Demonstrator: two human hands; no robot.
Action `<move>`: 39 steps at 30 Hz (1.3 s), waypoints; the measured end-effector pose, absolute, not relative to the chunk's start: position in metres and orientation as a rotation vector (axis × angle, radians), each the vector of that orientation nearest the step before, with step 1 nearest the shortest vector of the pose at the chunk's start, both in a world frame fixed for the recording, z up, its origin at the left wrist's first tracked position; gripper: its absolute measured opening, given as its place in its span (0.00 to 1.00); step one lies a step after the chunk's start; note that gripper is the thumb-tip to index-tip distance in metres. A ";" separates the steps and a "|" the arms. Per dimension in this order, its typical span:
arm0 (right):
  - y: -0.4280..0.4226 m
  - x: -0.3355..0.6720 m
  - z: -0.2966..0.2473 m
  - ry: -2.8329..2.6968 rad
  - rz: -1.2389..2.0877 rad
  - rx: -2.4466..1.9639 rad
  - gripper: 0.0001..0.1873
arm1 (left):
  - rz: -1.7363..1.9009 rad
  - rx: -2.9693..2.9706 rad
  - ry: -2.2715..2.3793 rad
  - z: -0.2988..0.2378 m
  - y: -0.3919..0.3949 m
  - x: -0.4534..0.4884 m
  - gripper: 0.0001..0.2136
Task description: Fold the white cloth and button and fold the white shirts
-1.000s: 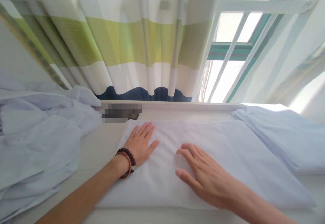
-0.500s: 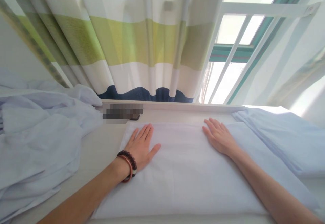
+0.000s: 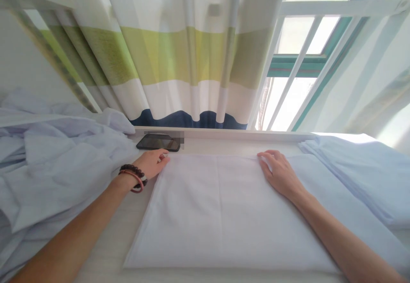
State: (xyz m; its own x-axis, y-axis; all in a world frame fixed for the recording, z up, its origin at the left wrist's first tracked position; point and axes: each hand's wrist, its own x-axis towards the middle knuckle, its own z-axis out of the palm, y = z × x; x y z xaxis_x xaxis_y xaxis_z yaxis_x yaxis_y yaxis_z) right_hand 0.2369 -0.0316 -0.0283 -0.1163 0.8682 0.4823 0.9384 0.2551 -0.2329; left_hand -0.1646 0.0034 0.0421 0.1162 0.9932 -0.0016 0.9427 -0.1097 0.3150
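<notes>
Folded cloth point(image 3: 224, 214) flat on the counter point(image 3: 121, 227), centre. Left hand point(image 3: 150, 163) at its far left corner, right hand point(image 3: 280, 174) on its far edge, right of middle. Phone point(image 3: 158, 142) just behind the left hand, before the sill. Crumpled sheets point(image 3: 54, 167) heaped left; stacked cloths point(image 3: 358, 172) right. Curtain point(image 3: 179, 60) behind, window point(image 3: 307, 52) right of it.

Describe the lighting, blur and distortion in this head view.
Head view: strong daylight washes out the window; the window bars and curtain splay outward from wide-angle distortion; a pixelated patch sits at the phone; the folded white cloth is evenly lit, both hands sharp.
</notes>
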 end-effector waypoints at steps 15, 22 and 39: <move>-0.035 0.231 -0.010 -1.982 -0.295 -1.524 0.11 | 0.745 1.799 1.674 0.047 0.005 -0.166 0.16; -0.027 0.229 -0.004 -2.084 -0.275 -1.570 0.13 | 0.757 1.609 1.612 0.037 0.010 -0.171 0.16; -0.024 0.235 0.000 -2.198 -0.226 -1.487 0.09 | 0.919 1.630 1.522 0.029 0.013 -0.169 0.24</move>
State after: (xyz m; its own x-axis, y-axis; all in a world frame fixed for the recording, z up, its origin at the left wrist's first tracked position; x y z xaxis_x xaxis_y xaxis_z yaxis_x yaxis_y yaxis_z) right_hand 0.2352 -0.0240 -0.0002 -0.2994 0.8307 0.4693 0.9087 0.3982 -0.1251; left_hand -0.1689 0.0133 0.0288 0.0515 0.9983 0.0285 0.4905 -0.0501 0.8700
